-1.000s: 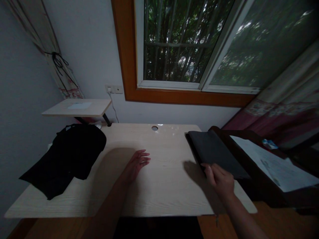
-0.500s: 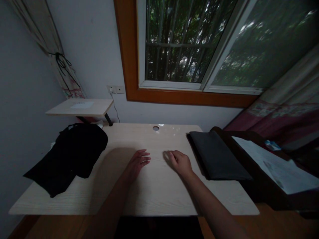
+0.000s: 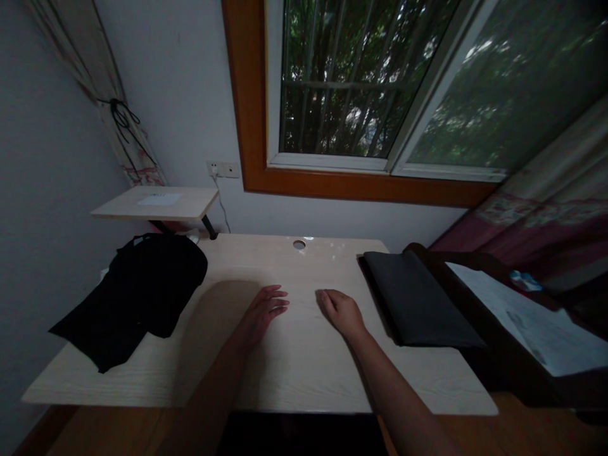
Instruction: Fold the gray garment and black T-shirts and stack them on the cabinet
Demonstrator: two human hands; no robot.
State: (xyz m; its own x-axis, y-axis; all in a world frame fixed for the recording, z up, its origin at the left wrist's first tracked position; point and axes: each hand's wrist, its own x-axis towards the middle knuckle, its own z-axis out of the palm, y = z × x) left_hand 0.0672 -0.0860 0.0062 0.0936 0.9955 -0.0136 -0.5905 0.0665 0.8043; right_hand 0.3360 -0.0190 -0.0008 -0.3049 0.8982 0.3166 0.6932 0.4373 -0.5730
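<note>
My left hand (image 3: 264, 311) hovers over or lies on the pale wooden desk (image 3: 304, 373), its fingers spread apart and holding nothing. To its right my right hand (image 3: 344, 311) rests on the desk with the fingers curled in and the thumb along the top. No object shows in that hand. Nearest to my right hand is a dark grey flat folder or sleeve (image 3: 415, 297), lying apart from it on the right of the desk. A black folded piece of cloth, perhaps a garment or bag (image 3: 142, 285), lies to the left of my left hand.
A small raised shelf (image 3: 114, 206) with a white paper (image 3: 160, 199) stands at the back left. A cable hole (image 3: 299, 245) is near the desk's back edge. Right of the desk, dark furniture carries a printed sheet (image 3: 522, 316). A window and wall socket (image 3: 223, 169) are behind.
The view has shifted slightly, so the room appears a little further right. My right hand has turned or lowered very slightly; my left hand keeps its pose. The objects stay in place.
</note>
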